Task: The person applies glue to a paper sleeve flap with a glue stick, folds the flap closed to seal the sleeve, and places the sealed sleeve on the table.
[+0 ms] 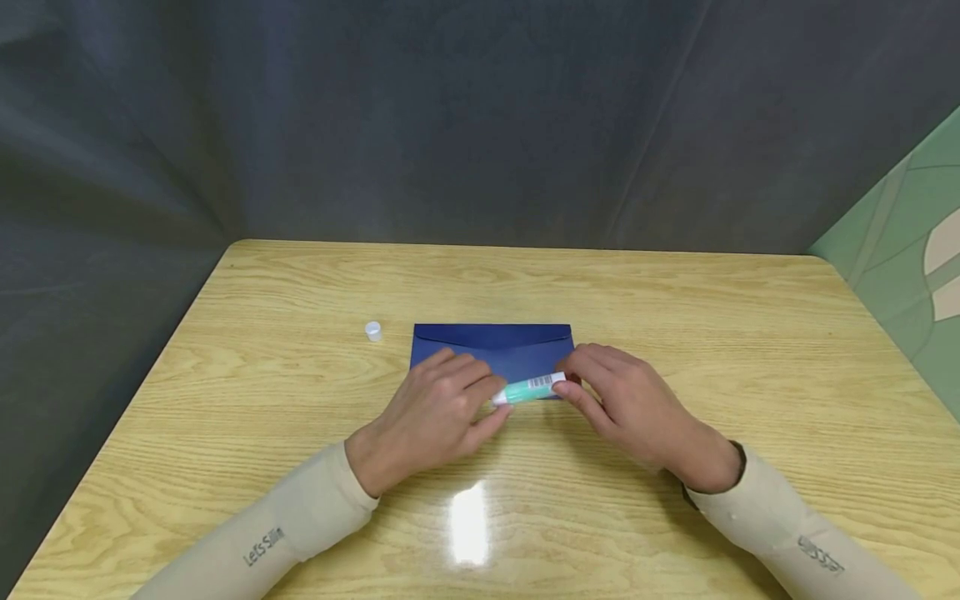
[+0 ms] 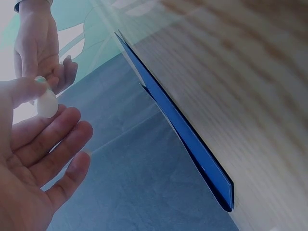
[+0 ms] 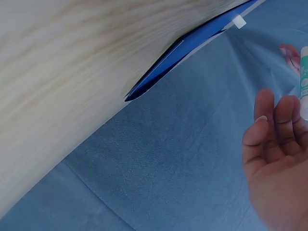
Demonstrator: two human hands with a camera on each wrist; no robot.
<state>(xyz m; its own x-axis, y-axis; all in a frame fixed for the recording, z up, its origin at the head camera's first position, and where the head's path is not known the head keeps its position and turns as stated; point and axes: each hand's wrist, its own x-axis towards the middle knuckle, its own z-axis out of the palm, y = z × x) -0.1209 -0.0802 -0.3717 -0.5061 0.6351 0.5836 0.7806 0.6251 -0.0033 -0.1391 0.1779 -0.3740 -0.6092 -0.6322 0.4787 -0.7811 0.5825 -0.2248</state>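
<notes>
A glue stick (image 1: 531,388) with a green barrel, white ends and a barcode label is held level between both hands, above the near side of a blue envelope (image 1: 517,358). My left hand (image 1: 442,408) pinches its white left end (image 2: 46,104) between thumb and fingers. At the other end, the thumb and fingertips of my right hand (image 1: 630,404) grip the white base. The envelope lies on the table with its flap edge away from me; both hands partly cover its near part. A small white cap (image 1: 373,332) stands left of the envelope.
The wood-grain table (image 1: 675,308) carries these things. A dark cloth (image 1: 450,125) hangs behind its far edge and along the left. On the right is a green patterned surface (image 1: 918,225). Light reflects off the tabletop near me.
</notes>
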